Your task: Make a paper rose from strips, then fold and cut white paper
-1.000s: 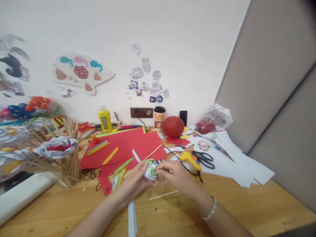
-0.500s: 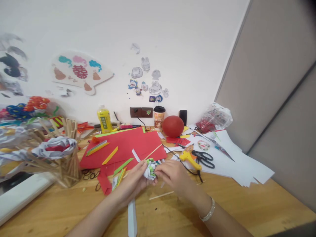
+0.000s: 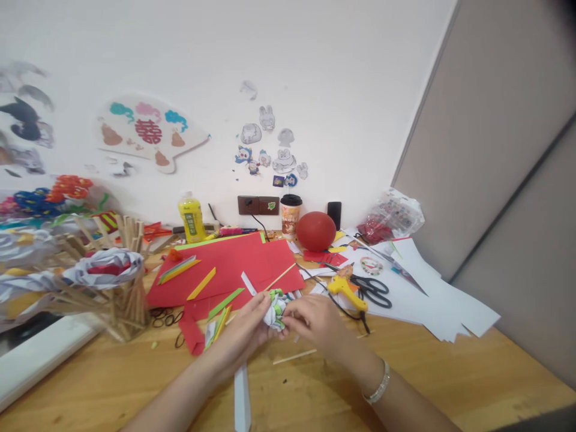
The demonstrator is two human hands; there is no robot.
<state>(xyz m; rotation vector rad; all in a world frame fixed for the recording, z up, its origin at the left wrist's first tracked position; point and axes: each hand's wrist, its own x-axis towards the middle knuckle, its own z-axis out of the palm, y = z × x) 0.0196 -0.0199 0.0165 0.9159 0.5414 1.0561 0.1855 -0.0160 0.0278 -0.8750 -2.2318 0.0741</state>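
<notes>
A small white and green paper flower [image 3: 275,311] is held up between my hands over the wooden table. My left hand [image 3: 245,324] is closed around its left side and underside. Fingers of my right hand [image 3: 312,318] pinch at the flower's right edge; the exact bit between the fingertips is hidden. From beneath my left hand a long white paper strip [image 3: 242,399] hangs toward the table's front. Beyond the flower, a thin wooden stick [image 3: 282,275] lies across red paper [image 3: 234,255].
To the right lie a yellow hot glue gun [image 3: 347,291], black-handled scissors [image 3: 373,290] and white paper sheets [image 3: 443,306]. A red balloon [image 3: 316,231] and a lidded cup [image 3: 290,215] stand behind. Leftward, finished paper flowers [image 3: 104,268] top a holder of sticks [image 3: 130,300].
Little differs. My right fingers have shifted slightly at the flower's edge, and the flower has turned a little in my left hand.
</notes>
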